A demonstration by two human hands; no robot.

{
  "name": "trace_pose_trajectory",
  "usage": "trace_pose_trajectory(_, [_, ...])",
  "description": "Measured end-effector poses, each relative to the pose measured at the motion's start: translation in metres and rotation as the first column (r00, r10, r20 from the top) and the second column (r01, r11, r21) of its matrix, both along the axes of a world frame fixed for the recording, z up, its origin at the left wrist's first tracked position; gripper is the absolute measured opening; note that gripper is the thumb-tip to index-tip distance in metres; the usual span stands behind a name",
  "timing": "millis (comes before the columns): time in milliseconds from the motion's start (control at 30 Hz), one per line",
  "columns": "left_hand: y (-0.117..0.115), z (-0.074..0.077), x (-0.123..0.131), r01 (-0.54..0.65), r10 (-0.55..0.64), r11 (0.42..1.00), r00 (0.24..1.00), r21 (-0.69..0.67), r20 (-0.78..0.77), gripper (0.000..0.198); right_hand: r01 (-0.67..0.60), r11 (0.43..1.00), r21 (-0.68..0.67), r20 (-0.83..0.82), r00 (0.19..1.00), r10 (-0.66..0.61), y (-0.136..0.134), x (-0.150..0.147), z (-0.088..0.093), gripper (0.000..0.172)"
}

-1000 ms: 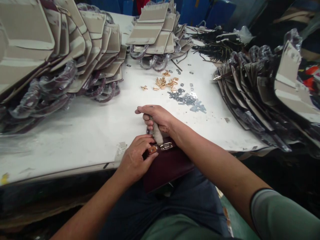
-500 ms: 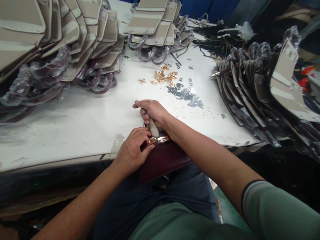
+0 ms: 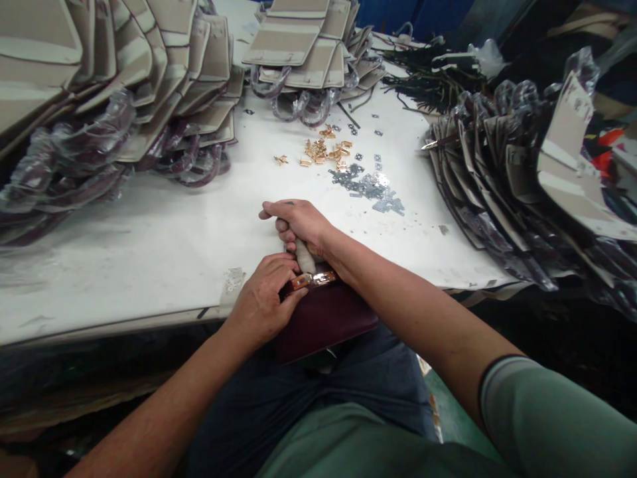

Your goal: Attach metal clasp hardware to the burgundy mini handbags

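Note:
A maroon leather handbag piece (image 3: 326, 322) rests on my lap against the table edge. Across its upper edge run shiny gold metal fittings (image 3: 323, 277). My left hand (image 3: 266, 289) grips that edge at the left, its thumb and fingers pinching beside the fittings. Just above, my right hand (image 3: 303, 226) is closed, with one finger stretched to the left. From it a grey, wrapped-looking shaft (image 3: 305, 257) comes down onto the fittings; whether this is a tool handle or a covered thumb I cannot tell.
Small gold fittings (image 3: 323, 153) and flat grey metal plates (image 3: 371, 186) lie scattered on the white table (image 3: 164, 265). Beige-lined bag pieces with plastic-wrapped handles stand stacked at the left (image 3: 174, 86), back (image 3: 288, 43) and right (image 3: 497, 166). Dark straps (image 3: 428, 76) are heaped behind.
The view has shifted slightly. My right hand has tilted a little to the left over the fittings, while my left hand keeps its hold on the handbag piece.

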State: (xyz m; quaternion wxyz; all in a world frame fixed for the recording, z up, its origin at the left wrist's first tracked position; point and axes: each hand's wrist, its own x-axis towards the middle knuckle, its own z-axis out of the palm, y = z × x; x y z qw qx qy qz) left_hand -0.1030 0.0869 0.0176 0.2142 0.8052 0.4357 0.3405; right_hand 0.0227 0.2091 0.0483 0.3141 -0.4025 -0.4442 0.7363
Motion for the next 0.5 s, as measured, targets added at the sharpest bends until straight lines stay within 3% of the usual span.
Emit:
trace_pose_trajectory(400, [0.0, 0.003, -0.001, 0.009, -0.009, 1.0, 1.0, -0.003, 0.006, 0.018, 0.007, 1.0, 0.013, -0.007, 1.0, -0.007, -0.004, -0.005, -0.003, 0.022])
trace_pose_trajectory(500, [-0.001, 0.004, -0.002, 0.009, -0.009, 1.0, 1.0, -0.006, 0.008, 0.019, 0.021, 0.999, 0.039, -0.011, 1.0, -0.021, -0.003, 0.001, 0.007, 0.024])
